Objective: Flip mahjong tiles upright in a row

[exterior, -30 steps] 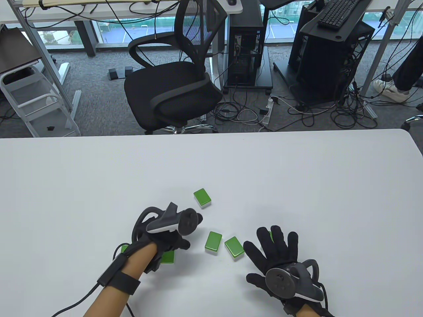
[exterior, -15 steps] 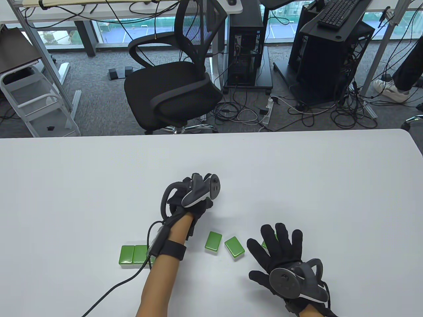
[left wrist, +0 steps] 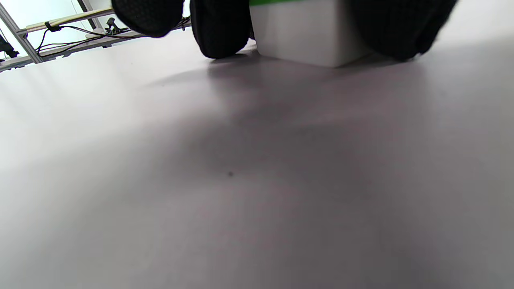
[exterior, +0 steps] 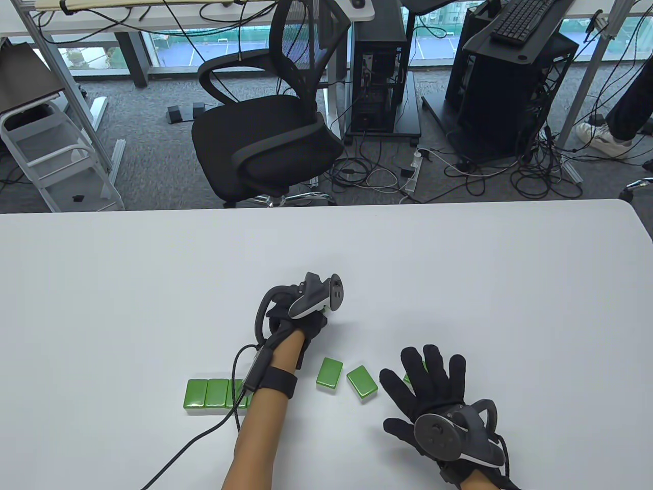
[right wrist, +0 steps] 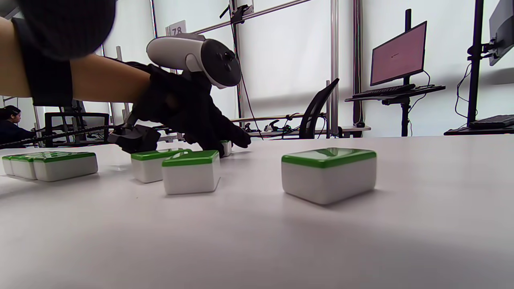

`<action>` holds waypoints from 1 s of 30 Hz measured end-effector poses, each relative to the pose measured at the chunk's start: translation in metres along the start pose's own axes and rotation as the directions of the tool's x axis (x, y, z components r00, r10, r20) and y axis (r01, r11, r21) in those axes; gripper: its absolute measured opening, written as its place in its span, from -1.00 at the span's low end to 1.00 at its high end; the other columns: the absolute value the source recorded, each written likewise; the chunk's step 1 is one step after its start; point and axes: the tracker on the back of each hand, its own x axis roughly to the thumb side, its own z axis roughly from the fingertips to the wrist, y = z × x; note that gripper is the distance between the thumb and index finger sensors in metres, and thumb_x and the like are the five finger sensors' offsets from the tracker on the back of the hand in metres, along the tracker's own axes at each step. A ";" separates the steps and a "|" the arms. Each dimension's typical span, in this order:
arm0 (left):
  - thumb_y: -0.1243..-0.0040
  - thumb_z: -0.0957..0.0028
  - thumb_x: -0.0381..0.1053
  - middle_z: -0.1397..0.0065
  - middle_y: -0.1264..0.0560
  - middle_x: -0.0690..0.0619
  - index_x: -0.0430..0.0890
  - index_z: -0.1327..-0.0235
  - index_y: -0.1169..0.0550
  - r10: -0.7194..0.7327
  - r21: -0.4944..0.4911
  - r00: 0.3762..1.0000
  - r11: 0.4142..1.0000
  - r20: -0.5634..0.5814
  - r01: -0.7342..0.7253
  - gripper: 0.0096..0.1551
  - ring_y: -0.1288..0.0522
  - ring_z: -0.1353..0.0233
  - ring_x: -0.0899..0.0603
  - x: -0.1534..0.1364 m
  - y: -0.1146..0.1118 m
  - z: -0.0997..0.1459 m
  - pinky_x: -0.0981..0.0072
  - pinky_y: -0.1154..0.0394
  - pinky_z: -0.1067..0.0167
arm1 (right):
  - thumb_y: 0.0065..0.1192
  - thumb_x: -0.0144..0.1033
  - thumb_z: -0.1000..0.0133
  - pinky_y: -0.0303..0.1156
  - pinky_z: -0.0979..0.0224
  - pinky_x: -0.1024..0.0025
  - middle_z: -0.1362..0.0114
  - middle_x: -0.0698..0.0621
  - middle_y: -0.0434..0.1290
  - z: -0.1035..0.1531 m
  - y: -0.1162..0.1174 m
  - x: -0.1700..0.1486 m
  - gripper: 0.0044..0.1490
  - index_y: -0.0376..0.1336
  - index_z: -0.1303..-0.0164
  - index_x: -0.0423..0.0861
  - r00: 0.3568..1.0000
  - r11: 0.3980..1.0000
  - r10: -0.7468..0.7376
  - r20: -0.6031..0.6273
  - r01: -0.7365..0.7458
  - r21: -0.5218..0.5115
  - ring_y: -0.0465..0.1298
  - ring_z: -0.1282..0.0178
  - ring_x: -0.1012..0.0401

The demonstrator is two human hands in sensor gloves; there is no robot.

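Green-backed tile (left wrist: 309, 32) apparently gripped by left hand (exterior: 301, 316) mid-table, right hand (exterior: 433, 393) splayed wide near front edge.

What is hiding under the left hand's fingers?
A mahjong tile sits on the table between the left hand's fingers. Only its white side and green edge show; its top and face are covered.
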 end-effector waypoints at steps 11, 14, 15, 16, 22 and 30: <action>-0.27 0.28 0.25 -0.55 -0.37 0.09 0.30 -0.41 -0.20 0.011 0.065 0.996 0.998 0.093 -0.017 -0.09 -0.48 -0.49 -0.15 -0.006 0.004 0.023 -0.18 -0.38 -0.42 | 0.09 0.27 0.00 -0.54 -0.49 -0.40 -0.66 0.06 -0.63 0.000 0.000 0.001 0.13 -0.53 -0.43 0.40 1.000 1.000 0.000 0.002 0.000 -0.002 -0.61 -0.58 -0.12; -0.28 0.28 0.25 -0.56 -0.36 0.09 0.30 -0.42 -0.20 0.019 0.094 0.990 0.995 0.143 -0.032 -0.08 -0.48 -0.50 -0.15 -0.012 0.011 0.039 -0.18 -0.38 -0.42 | 0.09 0.27 0.00 -0.54 -0.49 -0.40 -0.66 0.06 -0.63 0.000 0.000 0.001 0.13 -0.53 -0.43 0.40 1.000 1.000 0.002 0.005 -0.002 -0.001 -0.61 -0.58 -0.12; -0.28 0.28 0.25 -0.56 -0.36 0.09 0.30 -0.42 -0.19 0.023 0.105 0.985 0.994 0.169 -0.041 -0.08 -0.48 -0.50 -0.16 -0.016 0.014 0.047 -0.18 -0.38 -0.42 | 0.09 0.28 0.00 -0.54 -0.49 -0.40 -0.66 0.06 -0.63 0.000 0.000 0.001 0.13 -0.53 -0.43 0.40 1.000 1.000 0.005 0.006 -0.005 0.000 -0.61 -0.58 -0.12; -0.28 0.28 0.25 -0.56 -0.36 0.09 0.30 -0.42 -0.19 0.025 0.113 0.982 0.992 0.186 -0.047 -0.07 -0.47 -0.50 -0.16 -0.019 0.016 0.052 -0.18 -0.38 -0.42 | 0.09 0.28 0.00 -0.54 -0.49 -0.40 -0.66 0.06 -0.63 0.000 0.000 0.001 0.13 -0.53 -0.43 0.39 1.000 1.000 0.008 0.006 -0.008 0.002 -0.61 -0.58 -0.12; -0.29 0.30 0.25 -0.56 -0.36 0.09 0.29 -0.43 -0.19 0.017 0.153 0.951 0.986 0.310 -0.067 -0.06 -0.48 -0.50 -0.16 -0.038 0.017 0.097 -0.18 -0.39 -0.42 | 0.09 0.28 0.00 -0.54 -0.49 -0.40 -0.66 0.06 -0.63 0.001 0.000 0.002 0.13 -0.53 -0.43 0.39 1.000 1.000 0.012 0.007 -0.012 0.002 -0.60 -0.58 -0.12; -0.30 0.31 0.25 -0.55 -0.38 0.09 0.29 -0.42 -0.21 -0.018 0.164 0.913 0.985 0.408 -0.054 -0.06 -0.50 -0.49 -0.16 -0.059 -0.012 0.146 -0.19 -0.40 -0.41 | 0.09 0.28 0.00 -0.53 -0.49 -0.40 -0.65 0.05 -0.63 0.001 -0.001 0.001 0.13 -0.54 -0.43 0.39 1.000 1.000 0.017 -0.001 -0.017 -0.003 -0.60 -0.57 -0.13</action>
